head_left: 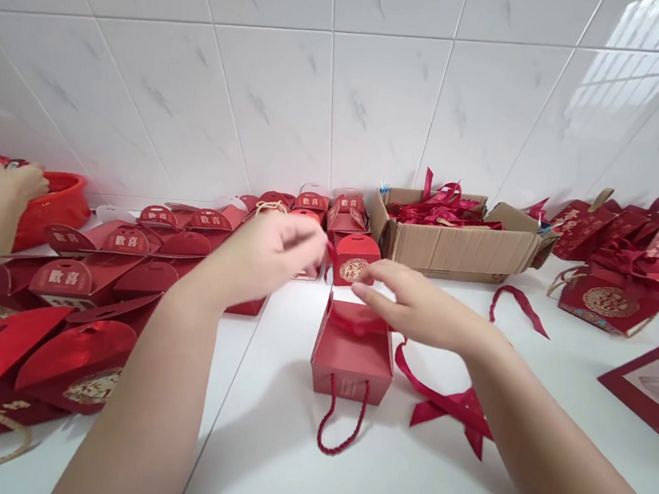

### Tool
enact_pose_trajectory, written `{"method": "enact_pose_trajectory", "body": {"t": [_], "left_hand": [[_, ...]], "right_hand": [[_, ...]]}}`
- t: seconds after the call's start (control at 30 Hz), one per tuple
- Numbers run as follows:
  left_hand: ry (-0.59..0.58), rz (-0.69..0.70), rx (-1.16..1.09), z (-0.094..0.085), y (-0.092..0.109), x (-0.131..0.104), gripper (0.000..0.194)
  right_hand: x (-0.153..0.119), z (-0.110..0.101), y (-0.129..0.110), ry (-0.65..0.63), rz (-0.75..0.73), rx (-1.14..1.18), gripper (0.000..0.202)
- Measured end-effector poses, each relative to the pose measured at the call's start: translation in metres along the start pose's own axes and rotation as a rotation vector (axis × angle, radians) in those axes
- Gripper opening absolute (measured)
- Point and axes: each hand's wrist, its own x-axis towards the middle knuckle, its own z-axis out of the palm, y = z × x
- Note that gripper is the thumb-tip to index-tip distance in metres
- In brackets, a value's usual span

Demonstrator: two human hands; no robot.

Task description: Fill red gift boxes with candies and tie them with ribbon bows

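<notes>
A small red gift box (352, 357) with a red rope handle stands open on the white floor in front of me. My left hand (271, 251) hovers above and left of it, fingers pinched on the end of a thin red ribbon (329, 249). My right hand (413, 300) reaches over the box's top edge, fingertips touching the ribbon laid across the opening. Loose red ribbon (448, 404) trails on the floor under my right forearm.
Many folded red boxes (89, 272) lie at the left. A cardboard carton (457, 244) of red ribbons sits by the tiled wall. More red bags (614, 297) pile at the right. Another person's hands (3, 184) work at a red basin (61, 204) far left.
</notes>
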Motion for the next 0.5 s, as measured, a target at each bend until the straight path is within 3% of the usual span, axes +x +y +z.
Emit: {"method": "enact_pose_trajectory", "body": {"t": [0.07,0.13,0.2,0.3,0.5], "left_hand": [[0.198,0.034,-0.205,-0.005,0.001,0.001,0.021],[0.279,0.035,-0.443,-0.010,0.003,0.002,0.019],[0.285,0.035,-0.644,-0.014,0.006,0.001,0.020],[0.310,0.027,-0.802,-0.020,0.009,-0.002,0.020],[0.498,0.003,-0.799,-0.028,0.009,-0.009,0.006]], "right_hand": [[-0.007,-0.017,0.010,-0.068,0.073,-0.026,0.049],[-0.014,-0.030,0.020,-0.249,0.138,-0.056,0.079],[-0.018,-0.035,0.025,-0.403,0.201,-0.098,0.100],[-0.016,-0.028,0.022,-0.439,0.244,-0.149,0.102],[-0.004,-0.013,0.010,-0.419,0.238,-0.036,0.098]]}}
